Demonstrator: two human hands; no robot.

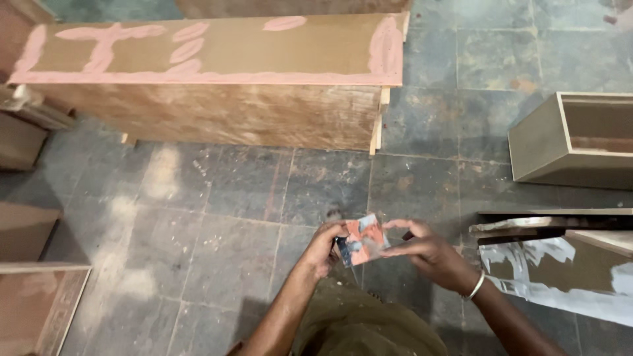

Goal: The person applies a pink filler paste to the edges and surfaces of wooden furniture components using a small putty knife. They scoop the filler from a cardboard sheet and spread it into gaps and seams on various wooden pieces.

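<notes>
A person's left hand (324,249) and right hand (425,250) meet over a grey stone-tile floor (250,198), both pinching a small flat blade (361,240) smeared with pink filler — the left fingers curled around its near edge, the right thumb and forefinger closed on its far side. The blade sits between the two hands, held clear of the floor just ahead of the person's knees. A metal bangle (476,286) rings the right wrist.

Beyond them lies a long wooden cabinet (217,99), its upper face streaked with the same pink filler (105,46) along the edges and in daubs. An open wooden box (573,138) rests to the right, and a board patched with white filler (560,264) lies just beside the right forearm.

The risks look modest but real: the blade is slick with paste and gripped only at the fingertips, so a slip could drop it onto the dusty tiles and foul the filler — or draw its thin edge across a finger. Paste on the fingers could also mark the bare timber nearby.
</notes>
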